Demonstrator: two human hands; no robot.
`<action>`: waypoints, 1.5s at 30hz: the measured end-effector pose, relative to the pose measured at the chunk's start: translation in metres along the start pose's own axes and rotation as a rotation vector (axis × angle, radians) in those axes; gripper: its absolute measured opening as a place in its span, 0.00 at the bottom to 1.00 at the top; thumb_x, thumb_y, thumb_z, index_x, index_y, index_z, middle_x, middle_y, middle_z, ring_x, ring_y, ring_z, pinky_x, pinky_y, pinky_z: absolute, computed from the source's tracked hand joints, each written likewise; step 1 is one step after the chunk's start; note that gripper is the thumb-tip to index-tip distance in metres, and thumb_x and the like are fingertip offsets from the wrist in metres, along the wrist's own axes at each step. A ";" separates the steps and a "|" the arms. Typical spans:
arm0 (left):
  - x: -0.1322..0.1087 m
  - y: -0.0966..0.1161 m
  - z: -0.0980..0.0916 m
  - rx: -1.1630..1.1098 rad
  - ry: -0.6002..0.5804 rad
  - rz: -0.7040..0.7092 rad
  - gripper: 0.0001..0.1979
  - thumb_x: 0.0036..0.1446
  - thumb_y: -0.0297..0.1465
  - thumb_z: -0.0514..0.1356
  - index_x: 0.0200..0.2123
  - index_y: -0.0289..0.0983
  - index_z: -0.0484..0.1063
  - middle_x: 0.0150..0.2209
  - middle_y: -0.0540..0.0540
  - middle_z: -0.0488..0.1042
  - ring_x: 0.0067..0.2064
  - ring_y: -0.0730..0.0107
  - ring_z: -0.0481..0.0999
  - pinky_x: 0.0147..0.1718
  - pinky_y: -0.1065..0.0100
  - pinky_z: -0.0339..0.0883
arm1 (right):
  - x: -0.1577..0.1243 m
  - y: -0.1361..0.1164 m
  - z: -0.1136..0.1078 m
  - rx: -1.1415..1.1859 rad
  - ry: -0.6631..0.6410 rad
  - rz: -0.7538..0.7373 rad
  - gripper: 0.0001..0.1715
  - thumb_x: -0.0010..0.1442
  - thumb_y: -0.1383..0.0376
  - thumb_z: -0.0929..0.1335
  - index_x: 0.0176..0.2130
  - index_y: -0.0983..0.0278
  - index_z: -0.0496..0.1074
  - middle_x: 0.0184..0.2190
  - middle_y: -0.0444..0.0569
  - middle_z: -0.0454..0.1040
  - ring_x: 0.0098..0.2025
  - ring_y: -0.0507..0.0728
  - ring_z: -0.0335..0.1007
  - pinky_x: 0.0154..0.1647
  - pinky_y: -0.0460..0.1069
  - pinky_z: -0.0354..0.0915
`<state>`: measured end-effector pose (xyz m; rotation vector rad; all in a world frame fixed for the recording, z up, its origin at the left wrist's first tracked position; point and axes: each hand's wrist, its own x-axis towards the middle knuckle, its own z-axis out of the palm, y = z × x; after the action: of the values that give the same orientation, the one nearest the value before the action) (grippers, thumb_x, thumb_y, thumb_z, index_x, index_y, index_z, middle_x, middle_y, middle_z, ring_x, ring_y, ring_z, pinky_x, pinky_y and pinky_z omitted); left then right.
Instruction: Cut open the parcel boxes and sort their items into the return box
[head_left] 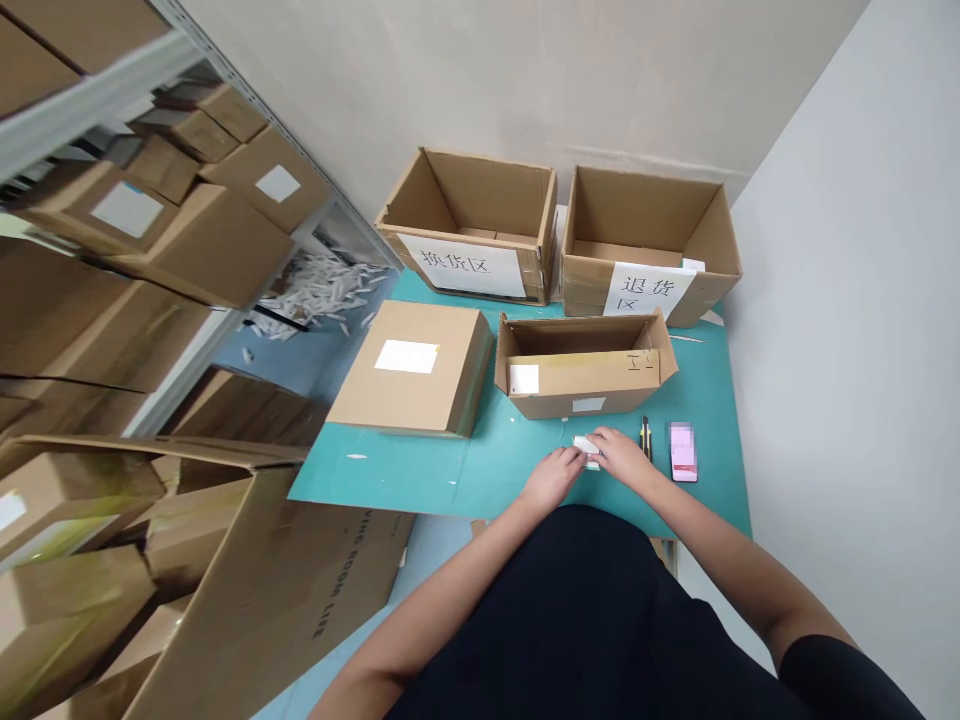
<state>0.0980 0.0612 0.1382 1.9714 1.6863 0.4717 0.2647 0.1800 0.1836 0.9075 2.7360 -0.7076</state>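
- From the head camera, a teal table top point(480, 475) is seen from above, with the person's two bare forearms reaching onto it.
- The left hand point(553, 478) is held loosely curved, and its fingertips are placed at the near edge of a white paper slip point(586, 450).
- The right hand point(621, 456) is laid over the slip with the fingers extended and not clenched. Whether the slip is pinched by either hand cannot be told.
- The slip is kept on the table top between the hands, just in front of a low open carton point(585, 397).
- A utility knife point(645, 437) is placed just beside the right hand, and a phone point(683, 452) with a blurred screen is laid beyond it.
- A sealed box point(411, 370) with a white label is placed to the left.
- An open carton point(480, 190) and another open carton point(637, 210) are set at the far edge, each bearing a sign in Chinese characters.
- Stacked cartons point(217, 240) are held on a metal shelf point(97, 90) at the left, and shredded white packing point(315, 295) is scattered on the floor beyond.
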 end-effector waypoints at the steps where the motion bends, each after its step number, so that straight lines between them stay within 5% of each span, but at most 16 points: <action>1: 0.000 0.000 0.000 0.011 -0.010 0.001 0.16 0.67 0.30 0.53 0.55 0.42 0.71 0.50 0.40 0.73 0.50 0.55 0.73 0.50 0.57 0.69 | 0.000 -0.001 -0.001 -0.014 -0.006 0.001 0.22 0.67 0.63 0.69 0.60 0.59 0.70 0.55 0.56 0.72 0.55 0.62 0.71 0.55 0.55 0.68; 9: 0.002 -0.002 0.002 -0.101 0.010 -0.015 0.14 0.66 0.28 0.55 0.53 0.43 0.72 0.50 0.43 0.73 0.51 0.57 0.72 0.52 0.58 0.68 | 0.004 0.003 -0.003 -0.058 -0.045 -0.017 0.23 0.69 0.63 0.66 0.62 0.61 0.68 0.54 0.55 0.73 0.54 0.61 0.72 0.55 0.53 0.67; 23: 0.007 0.008 -0.005 0.184 -0.069 0.006 0.09 0.68 0.30 0.53 0.46 0.38 0.73 0.45 0.43 0.73 0.45 0.61 0.74 0.42 0.63 0.70 | 0.007 -0.001 0.000 -0.357 -0.053 -0.209 0.21 0.68 0.70 0.64 0.59 0.70 0.67 0.45 0.61 0.79 0.46 0.64 0.77 0.47 0.56 0.70; 35: 0.005 0.007 0.002 0.273 -0.043 0.013 0.15 0.67 0.26 0.53 0.56 0.39 0.66 0.45 0.42 0.72 0.45 0.60 0.73 0.43 0.62 0.70 | 0.009 0.001 0.001 -0.404 -0.034 -0.291 0.24 0.70 0.66 0.62 0.60 0.76 0.64 0.47 0.66 0.78 0.47 0.65 0.78 0.47 0.56 0.72; 45: 0.011 0.019 0.001 0.412 -0.085 -0.005 0.21 0.65 0.22 0.51 0.61 0.32 0.60 0.46 0.38 0.70 0.45 0.58 0.73 0.44 0.59 0.70 | 0.014 0.005 0.002 -0.426 -0.038 -0.307 0.22 0.67 0.73 0.62 0.59 0.73 0.66 0.42 0.62 0.80 0.42 0.63 0.79 0.43 0.54 0.73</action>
<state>0.1162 0.0696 0.1477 2.2315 1.8443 0.0344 0.2560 0.1894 0.1753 0.3834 2.8526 -0.1590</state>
